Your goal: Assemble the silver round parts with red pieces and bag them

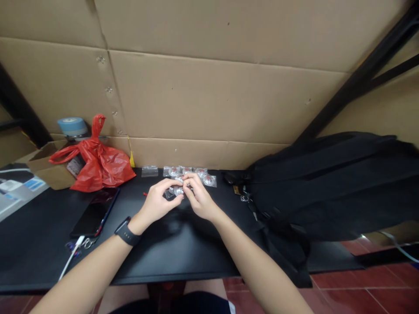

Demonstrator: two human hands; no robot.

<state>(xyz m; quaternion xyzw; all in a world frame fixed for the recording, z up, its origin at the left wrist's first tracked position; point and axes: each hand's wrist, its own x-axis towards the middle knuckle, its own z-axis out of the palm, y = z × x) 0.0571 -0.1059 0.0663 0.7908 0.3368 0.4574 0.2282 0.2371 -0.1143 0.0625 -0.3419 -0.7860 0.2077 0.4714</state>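
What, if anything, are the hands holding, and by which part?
A small silvery item, held by the right hand at its right edge, it seems; whether the left hand grips it too cannot be told.

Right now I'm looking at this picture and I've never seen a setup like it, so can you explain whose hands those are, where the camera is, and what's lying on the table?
There's no machine here, just a person's bare left hand and right hand. The single picture comes from a camera worn on that person's head, looking forward and down. The fingertips meet around a small shiny item; they partly cover it, so exactly how each hand grips it is hard to tell. Just beyond, on the black table, lie shiny round pieces in clear packets. To the left are a red plastic bag and a phone with a white cable. A large black bag lies to the right.
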